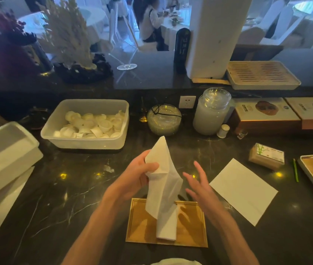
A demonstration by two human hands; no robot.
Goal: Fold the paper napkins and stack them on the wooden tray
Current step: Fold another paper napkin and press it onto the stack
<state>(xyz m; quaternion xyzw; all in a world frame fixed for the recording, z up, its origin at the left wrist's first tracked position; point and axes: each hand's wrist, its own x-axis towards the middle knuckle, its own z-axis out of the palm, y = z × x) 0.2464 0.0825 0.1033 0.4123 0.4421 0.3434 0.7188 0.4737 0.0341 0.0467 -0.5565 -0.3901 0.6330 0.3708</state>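
Left hand (138, 174) grips napkin (163, 188)

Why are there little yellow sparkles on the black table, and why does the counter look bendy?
In the head view, the sparkles are lights glinting off the shiny countertop; the wide lens curves the edges; the right hand casts a shadow on the wooden tray; the dining room behind is blurry and bluish.

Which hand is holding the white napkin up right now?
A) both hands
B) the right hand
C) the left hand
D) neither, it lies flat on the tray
C: the left hand pinches the napkin near its top, while the right hand hovers open beside it.
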